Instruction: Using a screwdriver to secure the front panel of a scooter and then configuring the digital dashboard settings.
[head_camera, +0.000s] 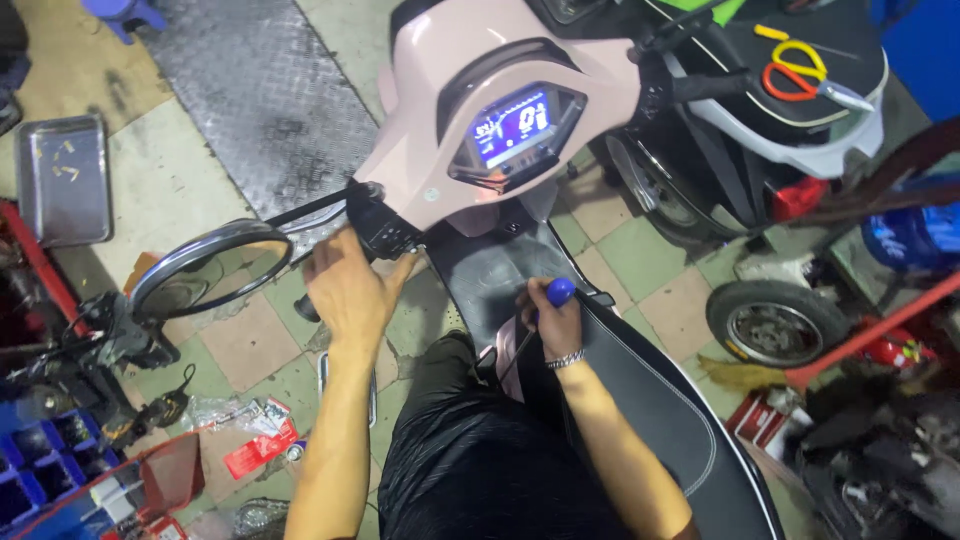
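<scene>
L hand (345, 290) clenched on scooter handlebar grip (305, 310), beside switch block (385, 232). R hand (552, 322) grasps blue-handled screwdriver (560, 291) at front of seat (640, 390). Risk: tip slip would likely gouge seat/panel; loose L grip lets bars swing.

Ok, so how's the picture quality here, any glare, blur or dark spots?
Head view: mostly sharp; the lit dashboard screen glows bright blue and slightly blown out; the round mirror catches pale reflections; the right edge falls into murky shadow; left hand on the handlebar and right hand holding the blue-handled tool are evenly lit.
</scene>
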